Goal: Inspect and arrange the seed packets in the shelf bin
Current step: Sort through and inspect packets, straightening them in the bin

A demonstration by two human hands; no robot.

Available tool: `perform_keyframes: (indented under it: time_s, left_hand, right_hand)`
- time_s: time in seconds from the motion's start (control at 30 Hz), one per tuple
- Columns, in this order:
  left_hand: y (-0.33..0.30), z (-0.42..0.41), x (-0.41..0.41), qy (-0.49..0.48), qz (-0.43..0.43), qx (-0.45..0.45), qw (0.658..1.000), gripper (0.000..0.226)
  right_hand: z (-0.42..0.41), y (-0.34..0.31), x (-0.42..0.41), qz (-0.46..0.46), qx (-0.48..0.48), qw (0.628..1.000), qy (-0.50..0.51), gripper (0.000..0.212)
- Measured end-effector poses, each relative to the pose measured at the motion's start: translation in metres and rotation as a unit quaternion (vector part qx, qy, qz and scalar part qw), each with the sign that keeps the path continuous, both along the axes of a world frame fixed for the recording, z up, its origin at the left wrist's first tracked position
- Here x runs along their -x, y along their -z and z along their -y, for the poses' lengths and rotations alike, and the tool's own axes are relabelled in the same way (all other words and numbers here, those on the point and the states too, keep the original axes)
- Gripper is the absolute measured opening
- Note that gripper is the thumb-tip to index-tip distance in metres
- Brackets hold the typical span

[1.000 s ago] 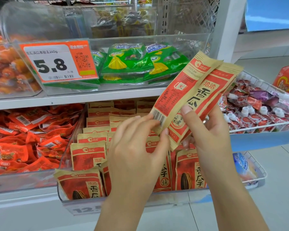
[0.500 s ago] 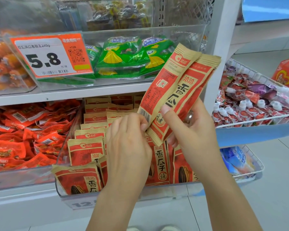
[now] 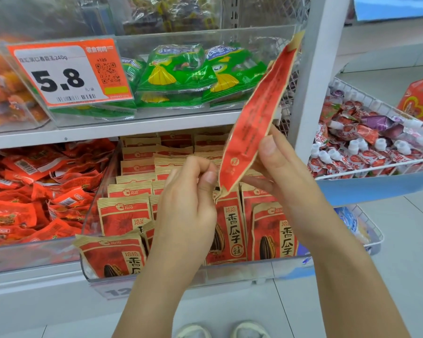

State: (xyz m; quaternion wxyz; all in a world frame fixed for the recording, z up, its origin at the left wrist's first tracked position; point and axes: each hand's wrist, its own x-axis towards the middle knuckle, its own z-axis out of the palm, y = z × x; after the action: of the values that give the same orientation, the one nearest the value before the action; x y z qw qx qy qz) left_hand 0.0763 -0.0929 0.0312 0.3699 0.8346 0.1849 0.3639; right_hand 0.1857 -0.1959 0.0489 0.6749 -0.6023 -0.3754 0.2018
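I hold red-and-tan seed packets [image 3: 254, 118] up in front of the shelf post, turned nearly edge-on with the red printed back toward me. My right hand [image 3: 286, 176] grips them near the lower end, thumb on the near face. My left hand [image 3: 191, 191] pinches the bottom corner between thumb and forefinger. Below stands the clear shelf bin [image 3: 230, 272] with rows of upright matching seed packets [image 3: 125, 215]; my hands hide part of its middle rows.
A clear bin of green snack bags [image 3: 181, 74] with an orange 5.8 price tag [image 3: 69, 74] sits on the shelf above. Red snack packs [image 3: 34, 191] fill the bin to the left. A wire basket of pouches with white caps [image 3: 366, 147] juts out at right, beside the white shelf post [image 3: 313, 81].
The held packets have turned from face-on to nearly edge-on, now showing the red back. My left hand shifted from their side edge to pinch the bottom corner.
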Motion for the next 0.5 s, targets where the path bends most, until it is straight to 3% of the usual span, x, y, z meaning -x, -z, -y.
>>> perform_keyframes:
  time_s: [0.1, 0.17, 0.23, 0.33, 0.5]
  left_hand:
    - [0.001, 0.0, 0.001, 0.024, -0.017, 0.009, 1.0, 0.019]
    - [0.002, 0.0, 0.0, -0.007, -0.026, -0.039, 0.999, 0.02]
    - [0.001, 0.0, -0.001, -0.013, -0.038, -0.056, 0.998, 0.022]
    - [-0.001, 0.001, 0.0, 0.013, -0.035, 0.011, 0.999, 0.02]
    - [-0.014, 0.008, 0.005, 0.069, 0.006, 0.103, 0.992, 0.011]
  right_hand:
    - [0.002, 0.001, -0.003, -0.019, -0.002, 1.0, -0.005, 0.081]
    - [0.003, 0.001, -0.001, -0.013, 0.01, 1.0, 0.023, 0.088]
    - [0.004, 0.001, 0.001, -0.021, 0.015, 0.998, 0.053, 0.071]
    - [0.003, 0.002, 0.001, -0.029, -0.001, 0.995, 0.094, 0.051]
    - [0.003, 0.003, -0.004, -0.023, -0.012, 0.983, 0.184, 0.053]
